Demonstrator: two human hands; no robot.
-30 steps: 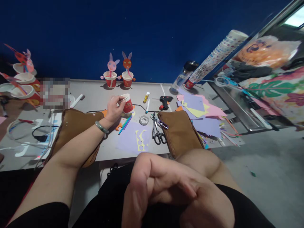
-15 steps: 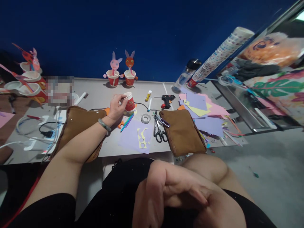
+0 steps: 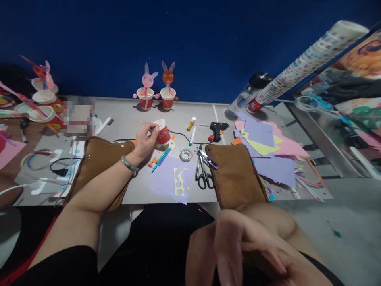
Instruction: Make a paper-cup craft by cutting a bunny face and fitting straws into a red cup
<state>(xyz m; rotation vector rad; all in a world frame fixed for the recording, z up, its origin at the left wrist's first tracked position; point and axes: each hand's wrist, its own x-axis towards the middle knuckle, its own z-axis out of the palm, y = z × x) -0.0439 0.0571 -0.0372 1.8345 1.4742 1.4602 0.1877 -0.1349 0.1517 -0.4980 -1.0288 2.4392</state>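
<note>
A person's left hand (image 3: pixel 145 140) grips a red paper cup (image 3: pixel 163 134) by its white rim and near side, thumb and fingers pinched together, near the middle of the grey table (image 3: pixel 119 117); the cup leans slightly, and whether its base touches the surface is hard to tell. The right hand (image 3: pixel 258 238) hangs below the table's near edge, close to the camera, its fingers curled; I cannot tell whether it holds anything. Just beyond the left fingers, a glue stick (image 3: pixel 191 124) and a white marker (image 3: pixel 192 136) lie toward the far edge, with a glue gun (image 3: pixel 218 131) to their right. Nearer, two pens (image 3: pixel 161 160) cross the corner of a purple sheet (image 3: pixel 160 178), on which a cut yellow paper (image 3: pixel 176 178) lies by the near edge. A grey tape roll (image 3: pixel 186 155) and black-handled scissors (image 3: pixel 205 180) sit beside it. Brown cushions flank this patch, the left forearm resting over the left cushion (image 3: pixel 102 153), the right cushion (image 3: pixel 236 172) reaching the near edge. Two rabbit-headed cups (image 3: pixel 145 99) stand along the far edge.
</note>
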